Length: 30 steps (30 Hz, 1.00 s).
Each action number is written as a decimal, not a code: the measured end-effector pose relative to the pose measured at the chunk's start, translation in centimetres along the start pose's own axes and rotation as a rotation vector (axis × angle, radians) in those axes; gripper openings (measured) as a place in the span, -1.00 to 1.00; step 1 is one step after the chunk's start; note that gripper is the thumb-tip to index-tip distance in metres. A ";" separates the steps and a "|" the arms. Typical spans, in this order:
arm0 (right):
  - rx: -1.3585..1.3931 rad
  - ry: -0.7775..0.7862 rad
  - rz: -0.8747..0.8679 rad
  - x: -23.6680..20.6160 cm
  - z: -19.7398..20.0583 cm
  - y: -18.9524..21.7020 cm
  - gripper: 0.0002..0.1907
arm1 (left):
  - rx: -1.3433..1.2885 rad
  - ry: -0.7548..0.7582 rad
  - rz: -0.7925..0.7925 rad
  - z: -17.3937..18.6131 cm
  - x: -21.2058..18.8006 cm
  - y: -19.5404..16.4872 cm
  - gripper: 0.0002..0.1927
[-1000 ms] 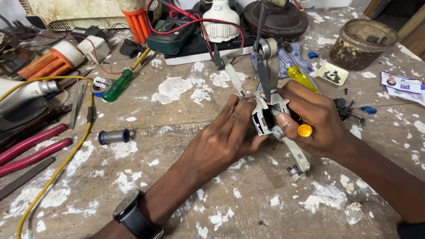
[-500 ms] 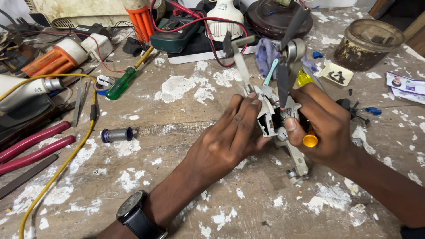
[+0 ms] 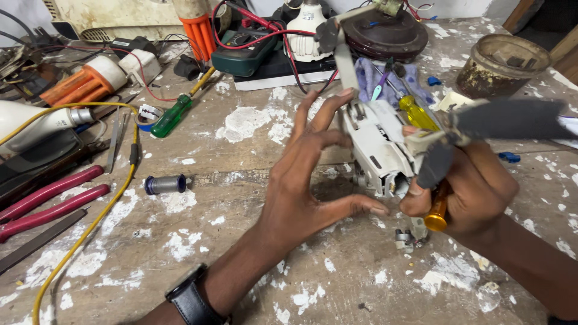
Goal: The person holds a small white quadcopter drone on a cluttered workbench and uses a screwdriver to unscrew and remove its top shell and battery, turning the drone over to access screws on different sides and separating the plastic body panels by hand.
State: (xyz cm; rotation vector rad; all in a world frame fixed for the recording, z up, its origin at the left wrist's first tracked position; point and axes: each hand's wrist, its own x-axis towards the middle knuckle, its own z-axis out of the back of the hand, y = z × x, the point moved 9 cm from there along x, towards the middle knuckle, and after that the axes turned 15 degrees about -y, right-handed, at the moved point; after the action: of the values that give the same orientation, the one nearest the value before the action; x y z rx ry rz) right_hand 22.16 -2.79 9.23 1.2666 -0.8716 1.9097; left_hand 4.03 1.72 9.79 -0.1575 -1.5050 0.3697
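The right hand [image 3: 475,189] grips a white drone [image 3: 382,147] and a yellow-handled screwdriver [image 3: 438,210]. The left hand [image 3: 301,180] is spread open, fingertips touching the drone, near the workbench's [image 3: 241,241] far edge.

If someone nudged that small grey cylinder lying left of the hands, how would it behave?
The small grey cylinder lies on its side, so it would probably roll. It looks metallic, likely stiff and heavy for its size. The rough, paint-flecked bench may stop it quickly.

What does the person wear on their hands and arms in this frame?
Both hands are bare, no gloves or rings visible. The left hand has a dark wristwatch with a black strap on its wrist. The right hand shows a bare forearm, no sleeve in view.
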 end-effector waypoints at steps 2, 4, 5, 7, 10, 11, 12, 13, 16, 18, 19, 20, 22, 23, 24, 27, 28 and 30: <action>-0.070 0.001 0.048 -0.7 0.2 -0.2 -0.54 | -0.218 -0.032 0.211 -0.1 -0.4 0.1 -0.12; 0.172 0.070 -0.148 -1.3 -0.3 -1.5 -0.47 | -0.418 -0.110 0.406 -0.3 -0.9 0.0 -0.06; 0.451 0.137 -0.360 -1.8 -1.0 -2.4 -0.40 | -0.503 -0.173 0.496 -0.2 -1.3 0.1 -0.07; 0.655 0.272 -0.567 -2.9 -2.2 -2.5 -0.41 | -0.628 -0.227 0.719 -0.6 -2.1 1.1 -0.03; 0.415 0.296 -0.290 -2.3 -0.9 -0.5 -0.49 | -0.710 -0.151 1.032 -2.3 -3.0 3.2 0.06; 0.334 0.189 -0.024 -1.6 0.7 1.3 -0.42 | -0.703 -0.101 1.080 -2.5 -3.0 3.7 0.07; 0.250 0.080 0.239 -1.6 2.0 3.2 -0.33 | -0.693 -0.052 1.126 -2.7 -3.1 4.1 0.07; 0.262 0.190 0.120 -1.9 0.9 2.0 -0.30 | -0.686 -0.046 1.110 -2.5 -2.8 4.2 0.05; 0.289 0.268 -0.082 -3.1 -1.4 -0.6 -0.31 | -0.664 -0.040 1.008 -1.6 -1.5 3.7 0.01; 0.297 -0.014 -0.006 -3.2 -0.6 -1.3 -0.43 | -0.643 -0.050 0.869 -0.7 -0.2 3.0 0.01; 0.350 -0.045 -0.010 -3.7 -1.4 -1.9 -0.39 | -0.631 -0.052 0.804 -0.4 0.3 2.5 -0.01; 0.404 -0.074 -0.006 -4.1 -2.1 -2.4 -0.39 | -0.619 -0.054 0.737 -0.1 0.8 2.0 -0.02; 0.413 -0.102 -0.032 -5.1 -3.0 -3.4 -0.38 | -0.628 -0.056 0.697 -0.1 1.1 1.6 -0.03; 0.396 -0.101 -0.064 -5.6 -3.5 -4.0 -0.38 | -0.645 -0.054 0.722 -0.2 1.0 1.7 -0.03; 0.376 -0.093 -0.099 -6.0 -4.2 -4.4 -0.38 | -0.662 -0.053 0.748 -0.3 0.8 1.8 -0.03; 0.329 -0.059 -0.165 -7.0 -5.1 -4.8 -0.37 | -0.691 -0.068 0.765 -0.4 0.6 2.1 -0.05; 0.319 -0.053 -0.182 -7.2 -5.3 -4.7 -0.37 | -0.701 -0.060 0.761 -0.4 0.6 2.1 -0.05; 0.307 -0.047 -0.194 -7.4 -5.4 -4.6 -0.37 | -0.719 -0.046 0.752 -0.5 0.4 2.2 -0.05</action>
State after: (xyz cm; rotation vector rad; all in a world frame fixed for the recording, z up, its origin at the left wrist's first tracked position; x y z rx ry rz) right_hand 25.53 2.94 1.34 1.5208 -0.4682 1.9124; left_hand 4.27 3.93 9.41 -1.3104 -1.5266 0.4043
